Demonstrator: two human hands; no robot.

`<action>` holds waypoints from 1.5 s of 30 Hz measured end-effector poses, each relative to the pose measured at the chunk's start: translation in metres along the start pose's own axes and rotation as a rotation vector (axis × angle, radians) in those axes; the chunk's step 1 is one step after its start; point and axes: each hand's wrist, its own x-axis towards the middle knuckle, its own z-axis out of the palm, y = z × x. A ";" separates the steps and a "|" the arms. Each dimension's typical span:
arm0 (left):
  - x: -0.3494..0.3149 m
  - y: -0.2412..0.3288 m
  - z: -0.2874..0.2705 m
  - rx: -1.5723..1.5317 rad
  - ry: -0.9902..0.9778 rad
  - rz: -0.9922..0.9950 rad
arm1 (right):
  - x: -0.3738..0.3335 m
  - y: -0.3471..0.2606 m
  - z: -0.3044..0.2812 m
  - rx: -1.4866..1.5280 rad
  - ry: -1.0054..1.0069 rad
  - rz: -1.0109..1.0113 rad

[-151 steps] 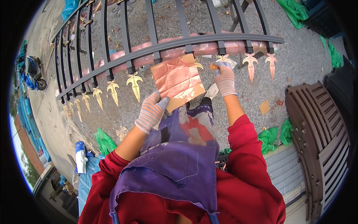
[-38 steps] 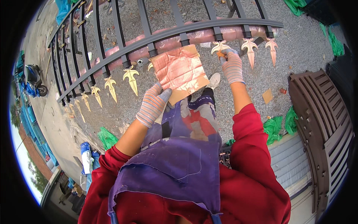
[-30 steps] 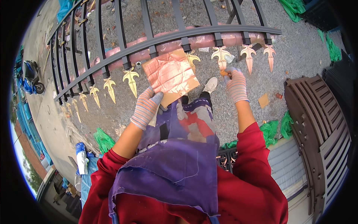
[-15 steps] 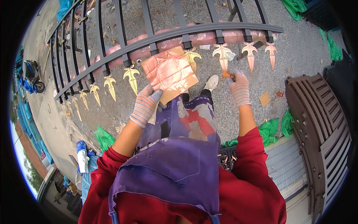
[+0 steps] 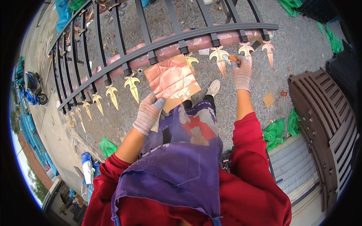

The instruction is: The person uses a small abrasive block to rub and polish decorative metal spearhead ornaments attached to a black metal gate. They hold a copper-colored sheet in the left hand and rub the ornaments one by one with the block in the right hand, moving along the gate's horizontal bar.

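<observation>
L hand (image 5: 147, 114) grips copper-smeared cardboard (image 5: 172, 80); R hand (image 5: 241, 74), fingers pinching orange sponge (image 5: 232, 58) (prob.), nr spearhead finials (image 5: 218, 59). Rec. light, even strokes; cardboard flat, clear of finials.

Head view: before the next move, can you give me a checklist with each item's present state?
1. Gloved left hand grips the square cardboard sheet with a crinkled, coppery face: ok.
2. Gloved right hand pinches the small, orange, sponge-like piece: ok.
3. Orange piece touching a metallic, spear-shaped finial: cannot tell.
4. All finials in full view: not ok; the sheet partly hides one.
5. Finials evenly coloured: not ok; those at the right end look coppery, those farther left golden.
</observation>
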 end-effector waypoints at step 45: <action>-0.054 0.003 0.068 -0.072 0.005 -0.021 | 0.014 -0.025 0.021 -0.060 -0.214 -0.306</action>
